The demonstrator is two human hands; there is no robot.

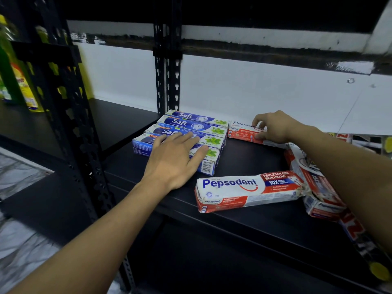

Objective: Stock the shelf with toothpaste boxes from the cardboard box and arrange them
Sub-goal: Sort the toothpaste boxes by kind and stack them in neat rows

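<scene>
Several blue Safi toothpaste boxes (192,126) lie side by side on the black shelf (244,164). My left hand (176,158) rests flat on the nearest ones, fingers straight. At the back, a red and white Pepsodent box (241,132) lies next to the Safi row; my right hand (273,127) grips its right end with curled fingers and thumb. Another Pepsodent box (246,190), dented, lies near the front edge. A third Pepsodent box (314,183) lies at an angle under my right forearm, partly hidden. The cardboard box is not in view.
Black perforated uprights (167,81) stand at the back and at the front left (70,115). Yellow-green bottles (14,71) stand on the neighbouring shelf to the left. The white wall is behind. Red and white packaging (352,228) shows at the right edge.
</scene>
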